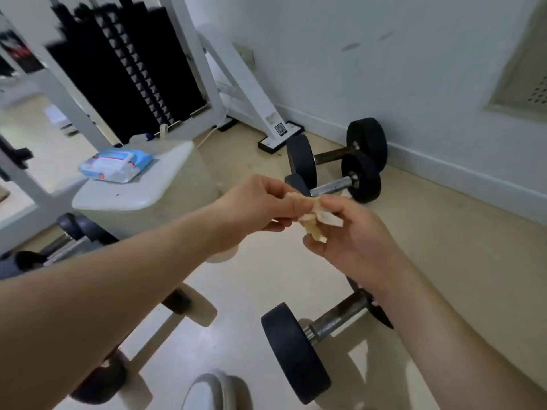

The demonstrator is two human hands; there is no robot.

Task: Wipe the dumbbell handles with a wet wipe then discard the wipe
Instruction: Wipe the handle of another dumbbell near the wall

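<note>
A crumpled, brown-stained wet wipe (pixel 318 218) is held in the air between both hands. My left hand (pixel 260 205) pinches its left end, and my right hand (pixel 352 235) pinches its right and lower part. On the floor below lies a black dumbbell (pixel 299 350) with a metal handle, partly hidden by my right forearm. Two more black dumbbells (pixel 359 176) (pixel 367 140) lie near the wall beyond my hands.
A blue-and-white pack of wet wipes (pixel 115 164) lies on a white bench seat (pixel 133 193) at the left. Behind it stands a weight-stack machine (pixel 127 69). More dumbbells (pixel 71 232) lie at the far left. A white shoe (pixel 213 392) shows at the bottom edge.
</note>
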